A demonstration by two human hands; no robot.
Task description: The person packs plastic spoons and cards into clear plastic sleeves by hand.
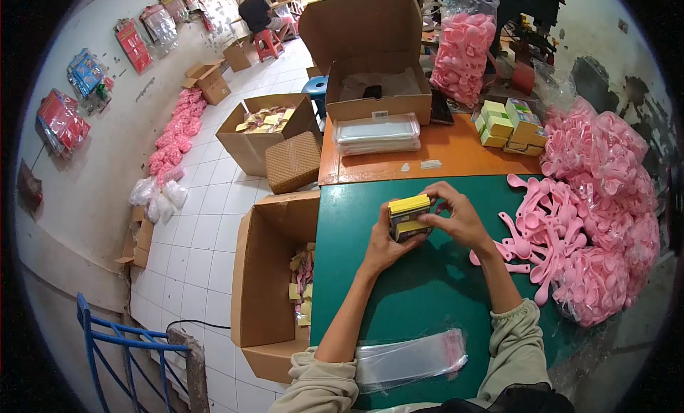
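My left hand (385, 248) is closed around a stack of small yellow-and-dark cards (409, 208), held upright above the green tabletop (356, 285). Curled over the stack's right side, my right hand (459, 219) touches it with its thumb and fingers; a yellow edge shows under the thumb. The print on the cards is too small to read. Loose pink plastic spoons (545, 224) lie to the right of my hands. Between my forearms, near the front edge, lies a pile of clear plastic sleeves (410, 359).
Bulging bags of pink spoons (605, 199) crowd the table's right side. On the orange section (370, 169) stand small yellow-green boxes (496, 121), stacked clear bags (376, 133) and an open carton (370, 49). An open cardboard box (260, 292) adjoins the left edge. A person (255, 14) sits far back.
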